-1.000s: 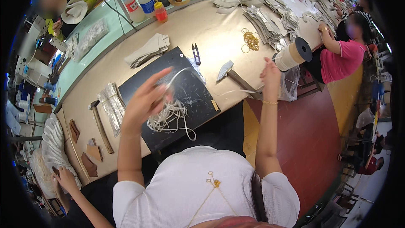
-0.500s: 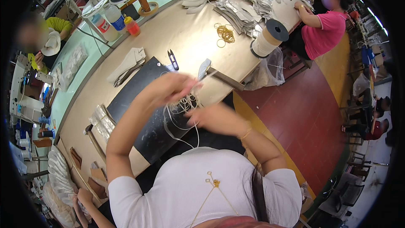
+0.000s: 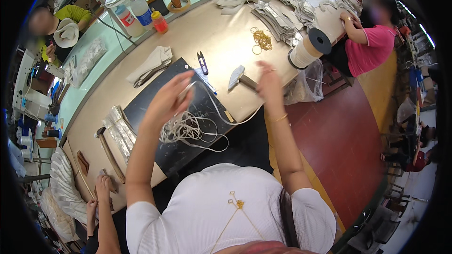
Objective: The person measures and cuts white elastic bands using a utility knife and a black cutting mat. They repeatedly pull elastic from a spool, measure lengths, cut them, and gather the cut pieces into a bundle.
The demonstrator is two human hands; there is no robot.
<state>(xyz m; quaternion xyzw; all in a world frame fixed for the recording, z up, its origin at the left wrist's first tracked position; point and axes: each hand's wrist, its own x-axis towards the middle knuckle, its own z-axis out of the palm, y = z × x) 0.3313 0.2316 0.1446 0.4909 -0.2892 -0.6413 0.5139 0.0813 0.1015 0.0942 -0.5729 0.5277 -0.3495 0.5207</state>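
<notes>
A narrow white tape (image 3: 220, 111) hangs in a sagging loop between my two hands. My left hand (image 3: 172, 95), above the black mat (image 3: 153, 101), has it pinched between thumb and fingers. At the right, over the table's front edge, my right hand (image 3: 270, 85) is closed on the tape's other stretch; its fingertips are slightly blurred. Below my left hand a loose tangle of the same tape (image 3: 184, 128) lies on the mat. A hammer (image 3: 242, 79) lies just left of my right hand, its handle end partly hidden by that hand.
Thread snips (image 3: 202, 63) lie beyond the mat. A second hammer (image 3: 110, 155) and a plastic-wrapped bundle (image 3: 120, 129) are at the left. Further off are yellow rubber bands (image 3: 262, 40), a large spool (image 3: 308, 49) and stacked pale pieces (image 3: 278, 21). Co-workers sit around the table.
My hands have moved apart, left hand leftward and right hand away to the right, stretching out a length of tape. The tangle now rests on the mat.
</notes>
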